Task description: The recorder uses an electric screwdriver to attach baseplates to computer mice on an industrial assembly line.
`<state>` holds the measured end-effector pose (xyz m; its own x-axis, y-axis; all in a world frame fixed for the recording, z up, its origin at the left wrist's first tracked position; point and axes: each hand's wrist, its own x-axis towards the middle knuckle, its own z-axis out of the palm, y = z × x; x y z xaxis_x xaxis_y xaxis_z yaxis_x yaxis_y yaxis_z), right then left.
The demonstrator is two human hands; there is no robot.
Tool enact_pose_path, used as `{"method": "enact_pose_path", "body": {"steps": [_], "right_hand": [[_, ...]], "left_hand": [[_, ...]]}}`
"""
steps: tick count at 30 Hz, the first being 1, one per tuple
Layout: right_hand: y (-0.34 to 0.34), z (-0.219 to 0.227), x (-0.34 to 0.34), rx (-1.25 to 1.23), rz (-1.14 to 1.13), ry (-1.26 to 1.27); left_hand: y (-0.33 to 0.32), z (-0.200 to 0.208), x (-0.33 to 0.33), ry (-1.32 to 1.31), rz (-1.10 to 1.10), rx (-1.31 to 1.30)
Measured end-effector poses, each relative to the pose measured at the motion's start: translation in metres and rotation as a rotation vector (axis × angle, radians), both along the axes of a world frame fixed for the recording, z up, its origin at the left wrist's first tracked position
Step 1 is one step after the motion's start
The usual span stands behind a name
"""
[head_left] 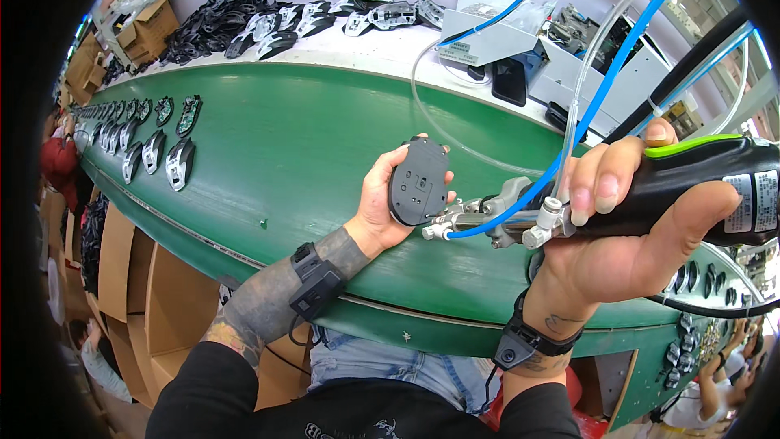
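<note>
My left hand point(382, 195) grips a black computer mouse point(419, 182) by its sides, with the flat underside and its small holes turned up toward me. From the right, my right hand point(617, 211) is wrapped round a black electric screwdriver point(691, 191) with a lime-green lever. The screwdriver lies nearly level, and its metal nose point(455, 221) meets the lower right edge of the mouse. A blue air hose point(597, 106) and a clear tube run to fittings at that nose. Whether the bit sits in a screw hole is too small to tell.
A green conveyor belt point(317, 138) runs across beneath my hands. Rows of mouse shells point(179, 164) and circuit boards point(188, 115) lie on its left. Along the white shelf behind are piled black parts point(215, 28), grey shells point(313, 20) and a phone point(509, 81). Cardboard boxes point(171, 301) stand below left. Other people sit at both ends.
</note>
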<state>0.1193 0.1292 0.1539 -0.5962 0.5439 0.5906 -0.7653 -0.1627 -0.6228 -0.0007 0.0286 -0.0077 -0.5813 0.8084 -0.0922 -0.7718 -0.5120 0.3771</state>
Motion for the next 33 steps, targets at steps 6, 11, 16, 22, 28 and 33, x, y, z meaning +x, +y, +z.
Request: {"method": "enact_pose_path", "body": {"steps": [6, 11, 16, 22, 28, 33], "right_hand": [[-0.007, -0.008, -0.005, -0.049, 0.086, -0.021], [-0.006, -0.009, -0.01, -0.02, -0.045, -0.086], [0.01, 0.013, 0.012, 0.045, -0.156, 0.015], [0.002, 0.006, 0.003, -0.013, -0.138, 0.006], [-0.006, 0.002, 0.001, -0.033, -0.046, 0.018], [-0.014, 0.001, -0.003, -0.034, -0.036, 0.013]], "left_hand": [[-0.004, 0.001, 0.007, -0.051, -0.018, -0.015], [-0.001, -0.008, -0.002, -0.083, 0.037, -0.131], [0.007, -0.008, -0.002, -0.012, 0.12, -0.247], [0.006, -0.014, 0.005, -0.043, 0.053, -0.213], [0.01, -0.009, 0.01, -0.053, 0.005, -0.157], [0.001, -0.005, 0.009, -0.075, -0.01, -0.134]]}}
